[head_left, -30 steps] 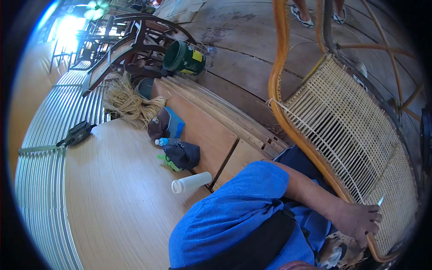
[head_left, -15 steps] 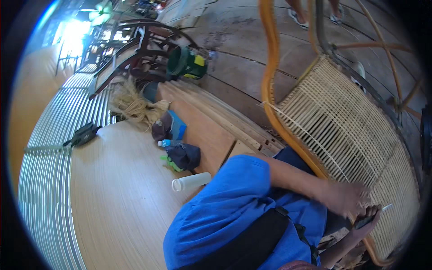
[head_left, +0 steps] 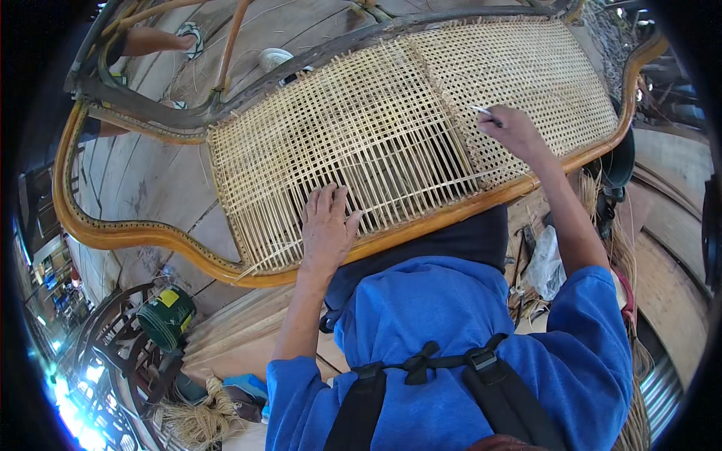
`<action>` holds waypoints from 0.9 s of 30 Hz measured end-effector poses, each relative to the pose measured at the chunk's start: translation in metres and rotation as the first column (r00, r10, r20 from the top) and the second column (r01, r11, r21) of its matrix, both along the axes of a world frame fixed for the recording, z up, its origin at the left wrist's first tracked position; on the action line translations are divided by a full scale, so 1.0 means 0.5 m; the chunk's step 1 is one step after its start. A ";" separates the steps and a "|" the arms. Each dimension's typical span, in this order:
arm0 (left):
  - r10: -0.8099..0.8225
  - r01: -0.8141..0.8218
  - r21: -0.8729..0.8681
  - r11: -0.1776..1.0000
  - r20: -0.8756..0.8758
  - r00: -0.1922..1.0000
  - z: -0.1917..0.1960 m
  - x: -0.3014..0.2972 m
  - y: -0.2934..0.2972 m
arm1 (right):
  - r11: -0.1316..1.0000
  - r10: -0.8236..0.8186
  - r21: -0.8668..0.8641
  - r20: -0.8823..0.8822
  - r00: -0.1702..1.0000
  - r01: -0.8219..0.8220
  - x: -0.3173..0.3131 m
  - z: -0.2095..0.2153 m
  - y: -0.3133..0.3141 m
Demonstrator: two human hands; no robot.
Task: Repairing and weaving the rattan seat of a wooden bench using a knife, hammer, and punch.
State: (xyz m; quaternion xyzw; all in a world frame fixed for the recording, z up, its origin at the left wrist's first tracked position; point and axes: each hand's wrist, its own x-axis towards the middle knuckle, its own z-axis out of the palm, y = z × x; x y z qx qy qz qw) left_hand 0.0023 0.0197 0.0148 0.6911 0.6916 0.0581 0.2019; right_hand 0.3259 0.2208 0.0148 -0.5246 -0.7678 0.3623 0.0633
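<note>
Left hand (head_left: 328, 225) lies flat, palm down, fingers spread, on the woven cane panel (head_left: 361, 143) of a rattan bench frame (head_left: 135, 239). It grips nothing, just presses on the weave near the panel's lower edge, just above the curved front rail. The fingers cover the dark patch where only single strands run across.

Right hand (head_left: 514, 132) is over on the right half of the panel, close to that same lower rail. Fingers are pinched shut on a thin pale cane strand (head_left: 481, 111); the strand's end sticks out up-left from the fingertips. The hand rests against the weave.

The panel is in two sections: the left one a looser weave with an open, unfinished area at its middle, the right one (head_left: 526, 68) a tighter, finished lattice. A dark seam runs between them.

The frame's rail loops round the left end and runs along the lower edge to the right corner. The darker back rail (head_left: 316, 56) crosses the top.

Another person's hand (head_left: 154, 39) holds the frame at the top-left corner.

Off the frame: green can (head_left: 167, 317) at lower left on the plank floor, a bundle of raffia-like fibre (head_left: 197, 421) below it, and a clear plastic bag (head_left: 547, 263) beside the right arm.

Blue sleeves and black chest straps fill the lower middle.
</note>
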 end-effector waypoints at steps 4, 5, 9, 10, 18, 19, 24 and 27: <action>0.029 -0.028 0.048 0.998 -0.003 1.000 -0.003 -0.001 0.014 | 0.897 0.178 0.351 0.265 0.948 -0.267 -0.050 -0.051 -0.003; 0.015 -0.013 0.071 0.997 -0.023 1.000 -0.006 -0.001 0.019 | 0.811 0.349 0.337 0.378 0.858 -0.479 -0.051 -0.054 0.011; 0.001 0.005 0.103 0.995 -0.056 0.998 -0.016 0.004 0.039 | 0.914 0.288 0.143 0.432 0.855 -0.380 -0.055 -0.062 0.035; 0.022 -0.016 0.097 0.995 -0.063 0.998 -0.018 0.006 0.043 | 0.916 0.320 0.085 0.430 0.844 -0.391 -0.054 -0.060 0.041; -0.034 0.039 0.077 0.996 -0.068 0.997 -0.023 0.022 0.064 | 0.944 0.317 -0.070 0.467 0.826 -0.323 -0.059 -0.063 0.060; -0.024 0.025 0.019 1.000 -0.071 0.997 -0.022 0.023 0.066 | 0.958 0.271 -0.027 0.409 0.871 -0.285 -0.056 -0.069 0.059; 0.010 -0.011 -0.011 1.000 -0.095 0.995 -0.012 0.037 0.074 | 0.994 0.072 0.059 0.286 0.956 -0.093 -0.044 -0.100 0.044; 0.040 -0.041 -0.011 0.999 -0.092 0.995 -0.003 0.042 0.067 | 0.994 -0.076 0.099 0.285 0.955 0.050 -0.035 -0.052 0.060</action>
